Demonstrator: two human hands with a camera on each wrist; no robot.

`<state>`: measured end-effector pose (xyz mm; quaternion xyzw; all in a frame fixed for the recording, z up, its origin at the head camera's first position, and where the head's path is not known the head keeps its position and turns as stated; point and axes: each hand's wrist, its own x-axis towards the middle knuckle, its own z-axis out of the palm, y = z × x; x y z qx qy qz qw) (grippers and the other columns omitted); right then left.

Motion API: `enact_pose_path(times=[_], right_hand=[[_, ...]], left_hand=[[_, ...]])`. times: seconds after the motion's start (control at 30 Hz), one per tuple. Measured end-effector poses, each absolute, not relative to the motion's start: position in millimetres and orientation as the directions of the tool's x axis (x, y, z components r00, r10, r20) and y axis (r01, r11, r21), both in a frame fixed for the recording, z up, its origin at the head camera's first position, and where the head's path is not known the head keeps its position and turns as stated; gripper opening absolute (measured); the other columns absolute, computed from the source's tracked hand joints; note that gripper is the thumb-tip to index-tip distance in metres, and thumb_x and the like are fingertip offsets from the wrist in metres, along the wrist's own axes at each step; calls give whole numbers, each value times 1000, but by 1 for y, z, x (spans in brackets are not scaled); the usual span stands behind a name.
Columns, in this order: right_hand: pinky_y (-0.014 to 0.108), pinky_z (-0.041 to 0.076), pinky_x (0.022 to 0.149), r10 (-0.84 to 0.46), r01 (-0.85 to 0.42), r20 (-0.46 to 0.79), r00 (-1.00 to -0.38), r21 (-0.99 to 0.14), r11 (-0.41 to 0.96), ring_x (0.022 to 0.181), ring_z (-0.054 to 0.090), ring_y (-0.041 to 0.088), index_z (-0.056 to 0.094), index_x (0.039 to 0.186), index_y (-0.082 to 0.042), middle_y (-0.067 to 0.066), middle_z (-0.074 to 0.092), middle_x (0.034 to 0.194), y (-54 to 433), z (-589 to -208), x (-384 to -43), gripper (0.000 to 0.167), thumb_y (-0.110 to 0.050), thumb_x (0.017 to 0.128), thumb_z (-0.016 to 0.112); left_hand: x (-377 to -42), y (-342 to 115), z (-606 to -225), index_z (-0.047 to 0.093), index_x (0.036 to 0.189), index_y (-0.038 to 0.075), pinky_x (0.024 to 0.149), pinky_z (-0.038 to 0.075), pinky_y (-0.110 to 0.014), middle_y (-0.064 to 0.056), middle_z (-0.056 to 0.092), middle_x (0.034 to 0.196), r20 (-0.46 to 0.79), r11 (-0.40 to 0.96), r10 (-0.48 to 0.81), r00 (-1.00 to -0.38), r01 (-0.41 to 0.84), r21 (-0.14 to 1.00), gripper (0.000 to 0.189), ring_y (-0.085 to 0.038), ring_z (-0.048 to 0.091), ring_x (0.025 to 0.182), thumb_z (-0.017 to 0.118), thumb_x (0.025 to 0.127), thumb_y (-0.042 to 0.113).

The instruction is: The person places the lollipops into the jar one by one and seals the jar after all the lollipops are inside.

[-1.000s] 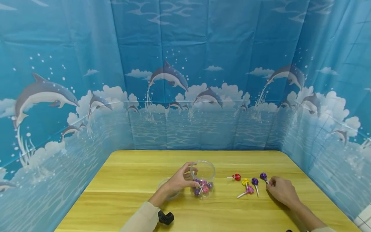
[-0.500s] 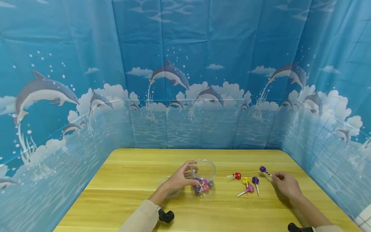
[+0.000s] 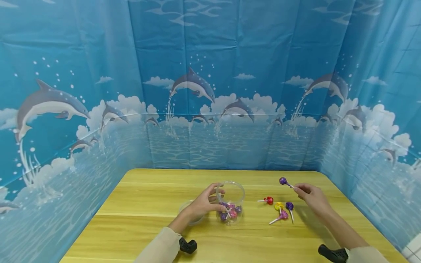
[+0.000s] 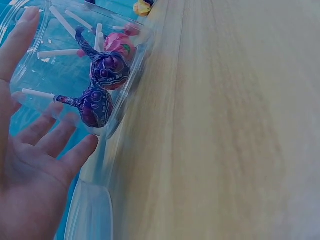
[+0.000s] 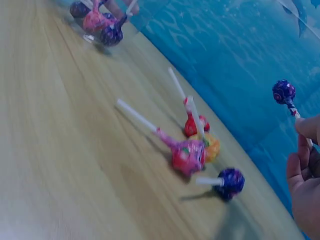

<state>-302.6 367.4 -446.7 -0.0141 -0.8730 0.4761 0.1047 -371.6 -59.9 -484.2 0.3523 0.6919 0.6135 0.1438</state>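
Left hand (image 3: 205, 204) unchanged, gripping clear jar (image 3: 231, 194), wrapped candies (image 3: 233, 214) inside. Four loose lollipops (image 3: 283, 215) unmoved on table (image 3: 131, 204). Purple lollipop (image 3: 283, 180) now higher, further left, stick pinched by right hand (image 3: 312, 199); pick-up looks complete, four remaining.

Lollipops (image 3: 283, 181) are wrapped in purple, red, yellow and pink; the blue backdrop (image 3: 210, 149) is printed with dolphins (image 3: 193, 84).

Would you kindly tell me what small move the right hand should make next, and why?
Probably carry the purple lollipop leftward, over the open jar: the right hand holds it raised by its stick, and the left hand holds the jar, which already contains lollipops.
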Motion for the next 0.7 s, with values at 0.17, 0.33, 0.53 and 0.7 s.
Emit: enact_pose_path(times=[0.17, 0.33, 0.53, 0.7], right_hand=[[35, 55, 88, 69, -129, 188, -980, -854, 504, 103, 60, 26, 61, 129, 7, 14, 64, 116, 348, -435, -310, 43, -31, 109, 57], [29, 53, 87, 17, -174, 207, -978, -863, 474, 103, 59, 21, 63, 128, 6, 12, 64, 118, 328, -424, -316, 41, -30, 109, 57], [32, 53, 88, -52, -220, 221, -974, -870, 441, 102, 59, 24, 65, 127, 4, 11, 66, 115, 302, -410, -319, 37, -27, 108, 59], [35, 52, 80, -138, -285, 250, -958, -845, 452, 94, 57, 26, 68, 121, 4, 11, 67, 109, 274, -400, -324, 29, -21, 107, 61]], left_hand=[[-372, -61, -485, 39, 157, 28, 111, 43, -46, -8, 51, 144, 229, 0, 663, -713, 306, 952, 75, -43, 45, 139, 80, 95, 18], [-372, -61, -485, 39, 157, 28, 111, 42, -47, -9, 52, 145, 226, 7, 661, -716, 307, 952, 74, -41, 46, 139, 79, 95, 17], [-373, -58, -486, 39, 157, 27, 112, 42, -47, -14, 49, 148, 223, 12, 663, -714, 308, 951, 76, -38, 48, 139, 80, 94, 20], [-374, -59, -486, 35, 160, 20, 111, 43, -46, -20, 47, 149, 235, 7, 666, -708, 320, 947, 80, -39, 47, 139, 80, 94, 20]])
